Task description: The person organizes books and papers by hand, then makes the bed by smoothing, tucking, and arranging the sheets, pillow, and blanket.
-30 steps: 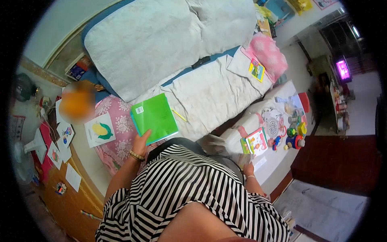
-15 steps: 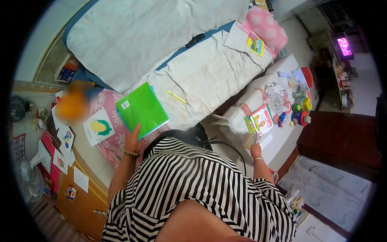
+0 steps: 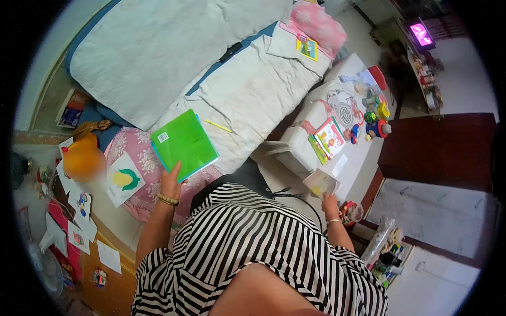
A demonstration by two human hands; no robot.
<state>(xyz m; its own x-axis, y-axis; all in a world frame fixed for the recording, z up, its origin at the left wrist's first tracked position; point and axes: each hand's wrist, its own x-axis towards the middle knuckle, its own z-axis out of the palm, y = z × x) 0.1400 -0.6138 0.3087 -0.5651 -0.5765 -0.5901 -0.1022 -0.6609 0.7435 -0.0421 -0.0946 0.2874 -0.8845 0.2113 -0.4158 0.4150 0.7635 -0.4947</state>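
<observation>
My left hand [image 3: 171,184] grips the lower corner of a green book [image 3: 184,143] with a white barcode label, the thumb lying on its cover. Blue edges show behind that cover. In my right hand [image 3: 329,206] is a thin, pale booklet or card [image 3: 319,182], pinched near its lower edge beside the table corner; its markings are too blurred to read. A yellow pencil or pen [image 3: 218,126] lies on the white bedding, right of the green book. To the left, a paper with a corn picture [image 3: 124,180] rests by the pink patterned cloth.
The white-covered table [image 3: 295,150] holds picture books [image 3: 329,138], jars and toys. A yellow book [image 3: 307,47] lies near the pink pillow [image 3: 316,26]. Drawings and a wooden desk [image 3: 100,295] are at left, beside a blurred orange shape [image 3: 83,158]. A red basket [image 3: 350,213] stands right of my hand.
The view has shifted, so the bed and table appear farther left. My right hand has drawn the pale booklet toward me, away from the table's books. My left hand still holds the green book.
</observation>
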